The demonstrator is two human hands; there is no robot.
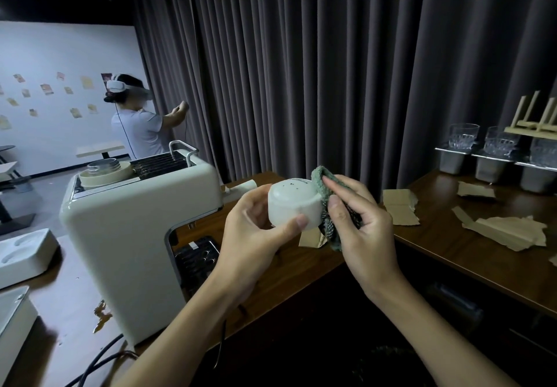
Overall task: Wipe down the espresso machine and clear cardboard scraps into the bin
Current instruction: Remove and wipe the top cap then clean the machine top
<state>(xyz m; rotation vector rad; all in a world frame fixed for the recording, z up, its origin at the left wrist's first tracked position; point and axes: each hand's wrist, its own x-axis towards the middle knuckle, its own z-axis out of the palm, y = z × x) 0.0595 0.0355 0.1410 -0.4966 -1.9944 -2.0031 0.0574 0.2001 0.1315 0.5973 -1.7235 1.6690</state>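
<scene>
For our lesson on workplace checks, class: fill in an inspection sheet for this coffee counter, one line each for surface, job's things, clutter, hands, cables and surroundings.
Surface: dark wooden counter.
Job's things: cream espresso machine stands at left; cardboard scraps lie at right; no bin seen.
Clutter: glasses on steel tubs; white tray at left.
Hands: left hand grips a speckled white cap; right hand holds a green cloth against it.
Cables: black cable trails from the machine's base.
Surroundings: grey curtain; another person wearing a headset.

Nothing legible anywhere: the espresso machine (135,236) shows no readable brand or label, and the papers (46,88) on the wall (60,52) behind it are too blurred.
</scene>
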